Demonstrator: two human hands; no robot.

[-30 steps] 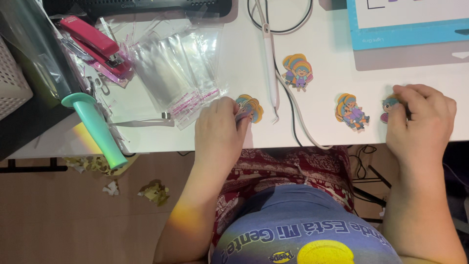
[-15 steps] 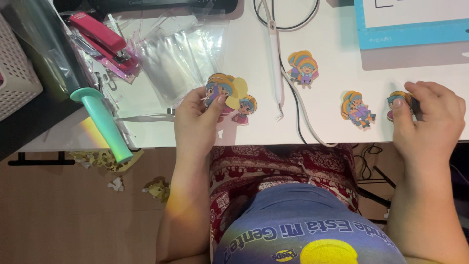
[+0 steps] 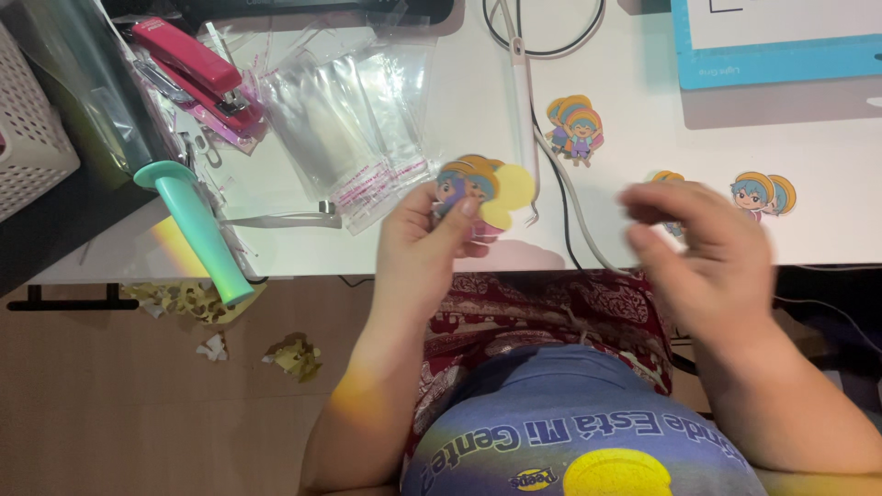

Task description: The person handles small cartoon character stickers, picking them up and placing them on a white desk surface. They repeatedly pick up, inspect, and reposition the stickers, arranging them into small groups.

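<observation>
The desk [image 3: 643, 138] is white. The stickers [image 3: 473, 188] in the left hand [image 3: 423, 248] show cartoon figures with blue hair, orange rims and a pale yellow backing. Two more stickers [image 3: 574, 124] and [image 3: 763, 195] have the same blue, orange and purple colours. The stapler [image 3: 188, 64] is pink-red. The tube [image 3: 197, 230] is mint green. The bags [image 3: 344, 119] are clear with pink strips. The mat [image 3: 781, 60] is blue. The basket [image 3: 28, 138] is white. The cables [image 3: 551, 174] are black and white. The floor [image 3: 138, 404] is light brown wood.

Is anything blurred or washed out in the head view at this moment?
Head view: the right hand is smeared by motion blur; the left hand holding the cartoon stickers is sharp; the white table looks bright, and the clear plastic bags catch glare.
</observation>
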